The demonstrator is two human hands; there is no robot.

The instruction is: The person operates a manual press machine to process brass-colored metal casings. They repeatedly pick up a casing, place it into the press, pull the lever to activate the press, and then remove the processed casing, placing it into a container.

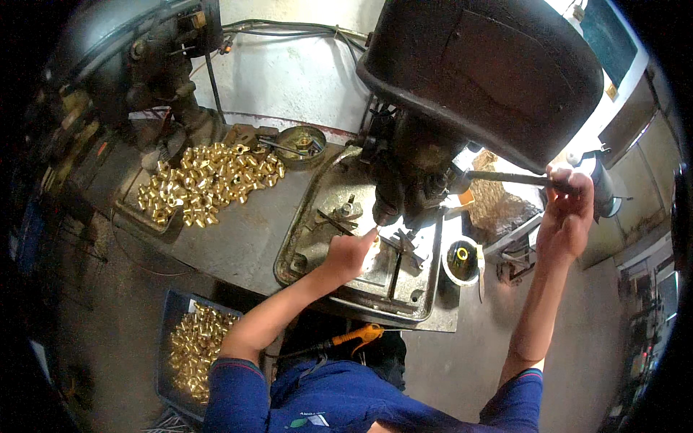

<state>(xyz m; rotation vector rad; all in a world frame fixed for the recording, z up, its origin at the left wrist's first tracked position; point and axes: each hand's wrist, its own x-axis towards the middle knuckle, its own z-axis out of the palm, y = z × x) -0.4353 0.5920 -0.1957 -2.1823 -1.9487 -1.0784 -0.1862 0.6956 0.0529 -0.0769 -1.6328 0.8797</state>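
My right hand (567,216) is wrapped round the dark feed lever (509,177) of a drill press (484,79), with that arm stretched forward. Under the drill chuck (388,206), my left hand (350,256) is closed, its index fingertip close to the tool's tip. A small brass-coloured piece (376,245) shows right beside those fingers; whether they grip it is hidden. Dark clamp bars (404,247) lie beside it on the metal press table (346,294).
Left on the bench (238,242) lies a heap of brass fittings (209,180), with a round bowl (302,144) behind. A blue bin (170,346) of brass parts stands below. An orange air gun (359,336) hangs at the bench front. Right of the table sits a white tub (462,270).
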